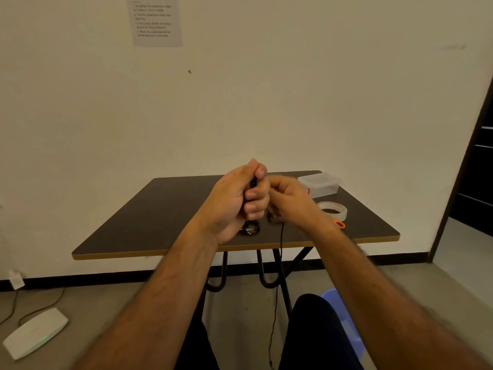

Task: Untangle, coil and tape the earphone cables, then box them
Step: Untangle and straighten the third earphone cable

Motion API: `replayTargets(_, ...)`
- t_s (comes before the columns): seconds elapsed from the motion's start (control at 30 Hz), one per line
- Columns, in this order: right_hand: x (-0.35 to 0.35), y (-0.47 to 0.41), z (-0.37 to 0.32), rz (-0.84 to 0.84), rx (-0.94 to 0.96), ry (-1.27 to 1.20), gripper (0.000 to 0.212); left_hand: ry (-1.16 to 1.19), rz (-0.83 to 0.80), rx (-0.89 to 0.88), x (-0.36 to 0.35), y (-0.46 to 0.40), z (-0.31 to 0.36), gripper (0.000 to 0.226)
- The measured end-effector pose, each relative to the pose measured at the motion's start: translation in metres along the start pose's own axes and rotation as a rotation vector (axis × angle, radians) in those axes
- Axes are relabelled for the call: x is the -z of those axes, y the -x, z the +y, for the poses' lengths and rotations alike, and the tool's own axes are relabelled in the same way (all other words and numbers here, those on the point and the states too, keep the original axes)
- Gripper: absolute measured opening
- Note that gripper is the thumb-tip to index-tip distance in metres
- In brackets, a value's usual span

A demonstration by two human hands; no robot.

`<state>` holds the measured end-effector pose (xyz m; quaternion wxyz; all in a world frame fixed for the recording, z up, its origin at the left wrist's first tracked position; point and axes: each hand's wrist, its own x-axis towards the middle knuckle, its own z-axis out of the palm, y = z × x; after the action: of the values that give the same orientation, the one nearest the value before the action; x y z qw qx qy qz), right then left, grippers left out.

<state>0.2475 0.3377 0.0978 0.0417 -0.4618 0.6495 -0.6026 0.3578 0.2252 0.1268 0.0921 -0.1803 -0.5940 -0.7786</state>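
Both hands are raised together over the middle of the dark table [160, 214]. My left hand [237, 201] is curled round a bundle of black earphone cable, most of it hidden in the fist. My right hand [289, 198] pinches the same black cable [281, 241], whose loose end hangs past the table's front edge down toward the floor. A coiled black cable [250, 228] lies on the table under my left hand. A clear tape roll [333, 209] and a lidded clear plastic box [318, 184] sit at the right.
Orange-handled scissors [340, 224] lie beside the tape roll, mostly hidden by my right forearm. A printed sheet [157, 20] hangs on the wall. A white router [34, 333] with wires lies on the floor at left. A blue stool [344, 319] stands by my right knee.
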Motion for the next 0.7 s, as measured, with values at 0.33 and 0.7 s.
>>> replayTargets(0.33,-0.024,0.048,0.008,-0.200,-0.085,0.141,0.019,-0.350,0.258,-0.177,0.011,-0.009,-0.012,0.028)
replayTargets(0.7,0.018,0.033,-0.039,-0.139,0.057,0.421,0.010,-0.678,0.259,0.066,0.018,0.006,-0.029,0.040)
